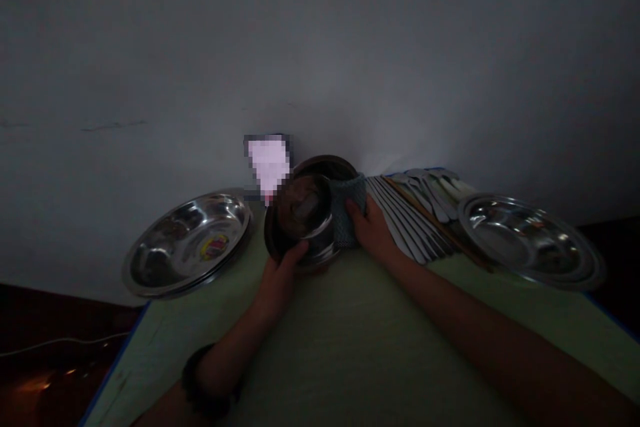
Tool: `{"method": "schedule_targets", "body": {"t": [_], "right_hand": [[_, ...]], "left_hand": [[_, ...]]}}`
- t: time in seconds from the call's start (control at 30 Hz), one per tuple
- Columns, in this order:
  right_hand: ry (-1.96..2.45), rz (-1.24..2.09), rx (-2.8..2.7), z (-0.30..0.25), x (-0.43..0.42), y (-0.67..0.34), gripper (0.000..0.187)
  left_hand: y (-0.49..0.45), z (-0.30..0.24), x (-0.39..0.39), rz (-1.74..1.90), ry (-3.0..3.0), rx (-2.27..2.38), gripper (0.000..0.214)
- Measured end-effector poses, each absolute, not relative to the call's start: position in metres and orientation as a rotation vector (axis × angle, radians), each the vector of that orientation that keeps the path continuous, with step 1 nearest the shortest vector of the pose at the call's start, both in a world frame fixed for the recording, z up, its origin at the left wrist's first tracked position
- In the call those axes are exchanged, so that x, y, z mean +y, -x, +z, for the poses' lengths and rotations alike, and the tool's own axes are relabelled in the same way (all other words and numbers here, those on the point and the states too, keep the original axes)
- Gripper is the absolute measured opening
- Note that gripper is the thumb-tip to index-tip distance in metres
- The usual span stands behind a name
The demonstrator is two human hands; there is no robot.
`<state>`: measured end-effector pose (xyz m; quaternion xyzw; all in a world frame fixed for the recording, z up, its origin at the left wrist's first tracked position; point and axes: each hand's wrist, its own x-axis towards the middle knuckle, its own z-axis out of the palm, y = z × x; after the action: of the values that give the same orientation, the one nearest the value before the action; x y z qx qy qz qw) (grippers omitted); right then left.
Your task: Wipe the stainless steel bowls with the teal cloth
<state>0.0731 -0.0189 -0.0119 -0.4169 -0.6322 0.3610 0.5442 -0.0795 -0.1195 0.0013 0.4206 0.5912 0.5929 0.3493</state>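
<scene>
A shiny metal bowl [315, 243] is tilted up between my two hands, in the middle of the head view. My left hand [283, 277] grips its lower left rim, the thumb lying over the inside edge. On the other side my right hand [367, 223] is closed on a grey-blue cloth [349, 210], which it presses against the bowl's right rim. Behind the bowl shows another dark round rim [327, 160]; whether it belongs to a separate vessel I cannot tell.
Stacked metal basins [175, 253] stand on the left of the green table [330, 347]. To the right lie a row of chopsticks [407, 220], several spoons [435, 197] and more metal basins [530, 240]. A pixelated bright screen [270, 160] leans at the wall [320, 47].
</scene>
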Motion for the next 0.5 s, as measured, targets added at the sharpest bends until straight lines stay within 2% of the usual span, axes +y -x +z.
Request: {"method": "schedule_targets", "body": {"t": [0.13, 0.3, 0.5], "right_hand": [[1.020, 0.833, -1.460, -0.011, -0.020, -0.073, 0.027], [0.978, 0.729, -1.468, -0.007, -0.023, -0.072, 0.032], [0.960, 0.549, -1.521, -0.005, -0.024, -0.074, 0.031]], "left_hand": [[0.081, 0.006, -0.122, 1.478, -1.074, 1.568, 0.045], [0.083, 0.014, -0.125, 1.676, -1.248, 1.628, 0.062], [0.087, 0.015, -0.120, 1.517, -1.194, 1.759, 0.041]]}}
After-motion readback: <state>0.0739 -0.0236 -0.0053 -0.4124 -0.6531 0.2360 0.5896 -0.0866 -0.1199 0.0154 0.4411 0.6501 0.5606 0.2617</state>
